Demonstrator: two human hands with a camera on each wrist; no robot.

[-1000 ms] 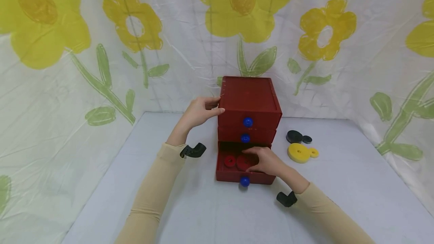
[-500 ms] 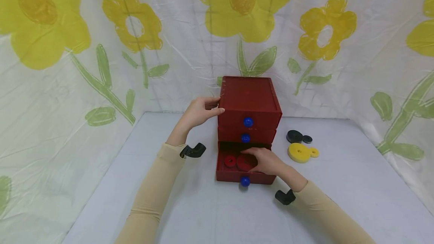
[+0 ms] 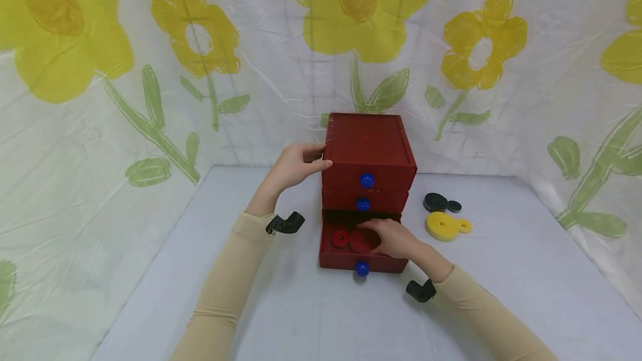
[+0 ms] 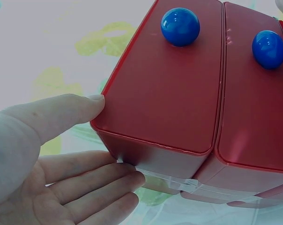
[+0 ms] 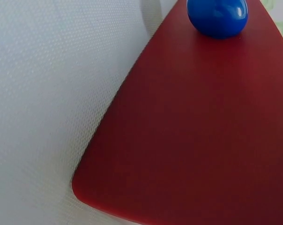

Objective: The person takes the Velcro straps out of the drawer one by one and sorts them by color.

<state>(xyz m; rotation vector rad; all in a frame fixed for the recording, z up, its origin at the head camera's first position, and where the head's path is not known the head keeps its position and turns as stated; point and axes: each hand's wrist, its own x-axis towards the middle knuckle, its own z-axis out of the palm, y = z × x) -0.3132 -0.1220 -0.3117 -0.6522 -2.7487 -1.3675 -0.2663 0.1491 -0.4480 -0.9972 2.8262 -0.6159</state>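
My left hand (image 3: 296, 167) is at the upper left side of a red drawer cabinet (image 3: 368, 138). In the left wrist view its thumb touches the front corner of the top drawer (image 4: 155, 84), and its straight fingers lie along the side. The bottom drawer (image 3: 333, 261) is pulled out. Inside it, my right hand (image 3: 396, 239) curves thumb and fingers round a large red disc (image 3: 360, 242). A smaller red ring (image 3: 340, 238) lies left of the disc. The right wrist view shows only the drawer's front (image 5: 188, 122) and blue knob (image 5: 219, 16), with the hand hidden.
Right of the cabinet, a large black disc (image 3: 435, 203) and a small black disc (image 3: 454, 206) lie on the white table (image 3: 281, 305). Nearer the front are a large yellow disc (image 3: 442, 227) and a small yellow ring (image 3: 465, 226). A flowered sheet (image 3: 271, 71) hangs behind.
My right thumb has shifted slightly right along the large red disc, uncovering more of it, and the right wrist has moved a little left and up. The left hand stays in place.
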